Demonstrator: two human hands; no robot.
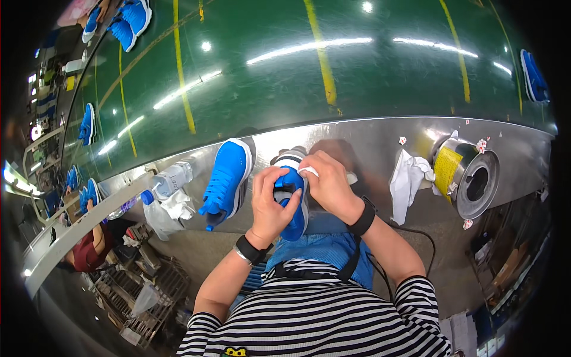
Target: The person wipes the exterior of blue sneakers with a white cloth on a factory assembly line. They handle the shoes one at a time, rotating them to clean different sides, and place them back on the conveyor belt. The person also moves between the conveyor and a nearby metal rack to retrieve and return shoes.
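Note:
At the metal ledge's near edge, a blue sneaker (pixel 294 229) with a white sole is between my hands. My left hand (pixel 269 205) grips it around the collar, thumb and fingers curled at the opening. A small wad of white cloth or tissue (pixel 309 171) is pinched in the fingers of my right hand (pixel 334 185), against the shoe's upper side. My hands partly cover the shoe's front. Just left of my left hand lies another blue sneaker (pixel 227 172), untouched, its laces toward the left.
Beyond the metal ledge (pixel 369 137) runs a green belt (pixel 256 83) with yellow lines, carrying several blue sneakers (pixel 134 18). On the right are a crumpled white cloth (pixel 407 178) and a round metal can (pixel 476 181). A plastic bottle (pixel 172 178) stands left; another person (pixel 95 247) is farther left.

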